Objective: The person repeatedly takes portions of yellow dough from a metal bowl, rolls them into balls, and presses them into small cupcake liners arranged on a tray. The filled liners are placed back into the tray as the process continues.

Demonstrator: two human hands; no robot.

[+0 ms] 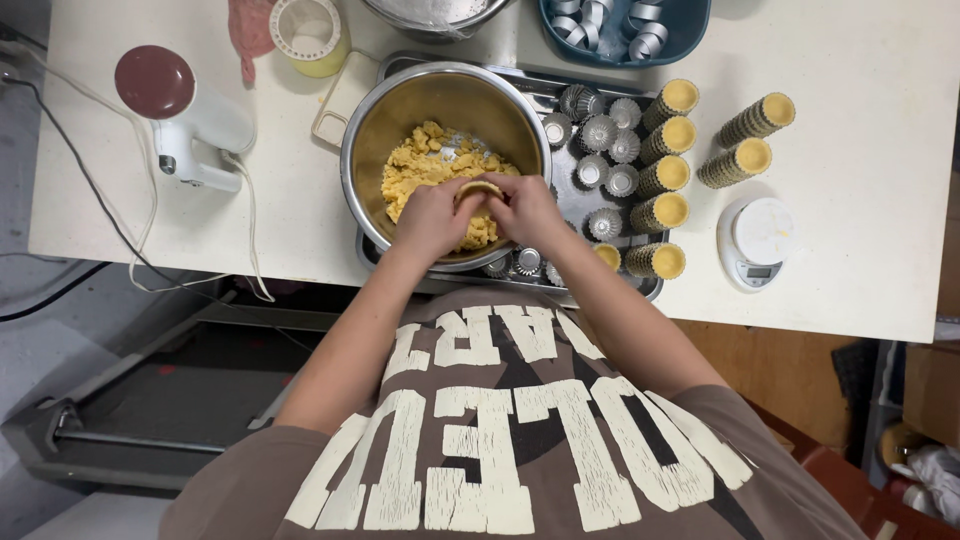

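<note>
Fingers of both the left hand [432, 215] and right hand [527, 208] pinch one small dough-filled tart mould [479, 189] between them. It sits above the steel bowl [372, 140] of yellow dough crumbs [425, 165], beside stacked filled moulds [663, 178]

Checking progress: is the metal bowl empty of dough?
No, yellow dough chunks lie in the metal bowl beside both hands.

White counter [880, 270] under even light; grey floor [40, 350] to the left crossed by dark cables [60, 290]; wooden panel [770, 370] beneath the counter edge.
</note>
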